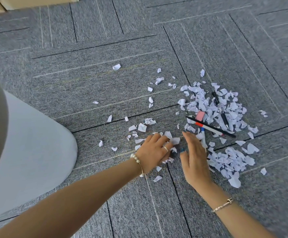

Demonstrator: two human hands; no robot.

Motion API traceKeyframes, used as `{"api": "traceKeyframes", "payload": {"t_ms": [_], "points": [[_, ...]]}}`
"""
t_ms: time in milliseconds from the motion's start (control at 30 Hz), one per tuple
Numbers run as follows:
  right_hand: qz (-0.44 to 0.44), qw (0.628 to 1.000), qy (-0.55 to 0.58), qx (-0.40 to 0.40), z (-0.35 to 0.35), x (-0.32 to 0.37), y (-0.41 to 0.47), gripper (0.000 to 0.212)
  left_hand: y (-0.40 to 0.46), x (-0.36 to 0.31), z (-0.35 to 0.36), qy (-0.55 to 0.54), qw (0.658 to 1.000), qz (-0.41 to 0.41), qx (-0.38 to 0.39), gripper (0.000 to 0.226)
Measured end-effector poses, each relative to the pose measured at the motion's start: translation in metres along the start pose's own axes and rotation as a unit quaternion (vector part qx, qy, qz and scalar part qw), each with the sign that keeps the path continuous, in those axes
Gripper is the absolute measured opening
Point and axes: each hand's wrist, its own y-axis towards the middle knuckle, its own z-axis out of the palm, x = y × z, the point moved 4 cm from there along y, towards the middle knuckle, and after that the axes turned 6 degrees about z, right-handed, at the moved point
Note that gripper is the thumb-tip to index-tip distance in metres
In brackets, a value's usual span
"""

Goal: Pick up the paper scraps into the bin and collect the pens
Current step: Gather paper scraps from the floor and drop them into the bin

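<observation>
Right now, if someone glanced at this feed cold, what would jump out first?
The white paper scraps strewn over the grey carpet, thickest at centre right, with pens and a pink eraser half buried among them. Then the two bare hands low in the middle: the left hand pressing down on scraps, the right hand open and edge-on beside the pile. The white bin fills the left edge.

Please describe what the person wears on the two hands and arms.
Both forearms are bare, no sleeves. The left hand has a gold ring and a thin gold bracelet with pearls at the wrist. The right hand has teal-painted nails and a gold bangle.
</observation>
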Motion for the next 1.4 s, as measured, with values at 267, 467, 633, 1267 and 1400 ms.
{"api": "traceKeyframes", "payload": {"t_ms": [267, 467, 633, 1267, 1400], "points": [[-0.006, 1.000, 0.005, 0.002, 0.001, 0.008, 0.019, 0.055, -0.010, 0.024, -0.039, -0.088, 0.987, -0.059, -0.119, 0.018], [-0.042, 0.996, -0.051, 0.068, 0.023, 0.035, 0.045, 0.059, -0.040, 0.066, -0.067, -0.049, 0.972, -0.162, -0.160, 0.025], [-0.093, 0.981, -0.092, 0.144, 0.047, 0.067, 0.069, 0.063, -0.069, 0.096, -0.068, -0.024, 0.962, -0.241, -0.126, 0.023], [-0.206, 0.949, -0.141, 0.192, 0.069, 0.121, 0.065, 0.068, -0.093, 0.101, -0.065, -0.018, 0.954, -0.267, -0.134, 0.027], [-0.227, 0.935, -0.170, 0.214, 0.072, 0.115, 0.048, 0.071, -0.093, 0.103, -0.065, -0.019, 0.952, -0.274, -0.139, 0.030]]}}
